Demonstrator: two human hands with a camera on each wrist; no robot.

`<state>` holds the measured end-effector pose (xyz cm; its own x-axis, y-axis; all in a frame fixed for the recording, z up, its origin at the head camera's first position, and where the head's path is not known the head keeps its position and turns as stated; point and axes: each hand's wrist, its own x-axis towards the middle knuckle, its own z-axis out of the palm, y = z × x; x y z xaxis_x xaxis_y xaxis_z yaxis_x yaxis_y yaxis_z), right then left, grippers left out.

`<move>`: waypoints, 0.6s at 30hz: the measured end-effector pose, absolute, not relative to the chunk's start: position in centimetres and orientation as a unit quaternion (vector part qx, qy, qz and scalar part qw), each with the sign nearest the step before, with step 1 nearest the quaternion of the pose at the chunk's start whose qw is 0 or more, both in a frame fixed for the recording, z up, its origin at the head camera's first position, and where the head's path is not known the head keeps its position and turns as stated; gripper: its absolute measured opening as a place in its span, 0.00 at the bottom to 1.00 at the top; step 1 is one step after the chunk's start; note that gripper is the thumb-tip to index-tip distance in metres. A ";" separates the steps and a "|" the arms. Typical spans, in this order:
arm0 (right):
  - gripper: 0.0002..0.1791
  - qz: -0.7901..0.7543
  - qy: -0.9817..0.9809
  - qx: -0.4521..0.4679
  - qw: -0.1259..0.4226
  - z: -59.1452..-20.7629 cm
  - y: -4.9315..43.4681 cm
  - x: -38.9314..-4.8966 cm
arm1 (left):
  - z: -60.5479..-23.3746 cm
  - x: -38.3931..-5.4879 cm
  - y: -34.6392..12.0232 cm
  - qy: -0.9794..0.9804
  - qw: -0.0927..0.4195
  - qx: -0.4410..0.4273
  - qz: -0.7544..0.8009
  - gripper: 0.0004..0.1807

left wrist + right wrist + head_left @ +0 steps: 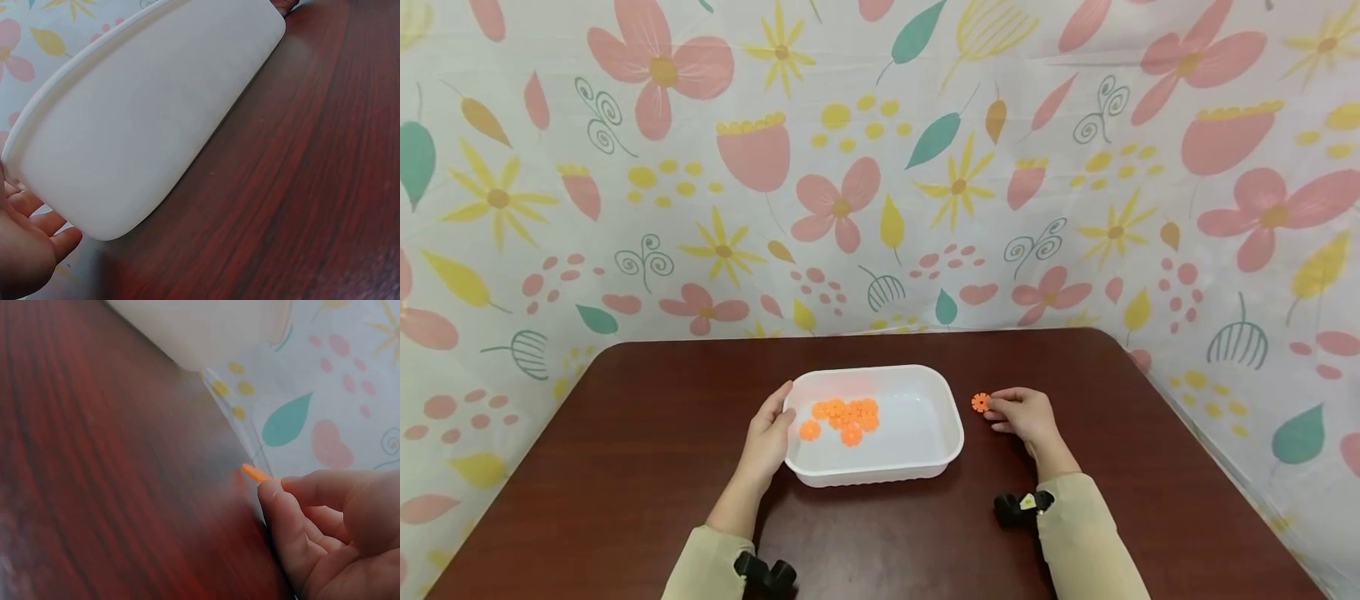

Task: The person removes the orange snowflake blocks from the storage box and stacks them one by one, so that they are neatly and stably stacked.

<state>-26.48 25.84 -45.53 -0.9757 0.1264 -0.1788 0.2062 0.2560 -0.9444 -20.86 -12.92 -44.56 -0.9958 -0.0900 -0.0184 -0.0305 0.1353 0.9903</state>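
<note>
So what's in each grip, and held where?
Right grip: orange notched disc, pinched by its edge. Left grip: white plastic tub, held by its left rim.

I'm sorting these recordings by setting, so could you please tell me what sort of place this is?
Probably an indoor recording set-up: a dark reddish-brown table, a flower-printed backdrop behind it, and two black wrist-worn devices.
</note>
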 end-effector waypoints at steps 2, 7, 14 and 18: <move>0.18 -0.596 0.794 0.110 0.031 -45.5 25.8 -26.5 | -44.6 -20.8 -12.9 -0.752 0.023 0.038 -0.658 0.26; 0.18 -0.583 0.803 0.120 0.027 -45.2 25.8 -26.4 | -44.5 -20.9 -12.9 -0.752 0.021 0.040 -0.658 0.26; 0.17 -0.565 0.813 0.142 0.012 -45.1 26.1 -26.2 | -44.4 -20.9 -12.9 -0.753 0.020 0.039 -0.657 0.26; 0.19 -0.563 0.814 0.144 0.000 -45.0 26.5 -26.0 | -44.6 -20.8 -12.8 -0.751 0.022 0.038 -0.659 0.26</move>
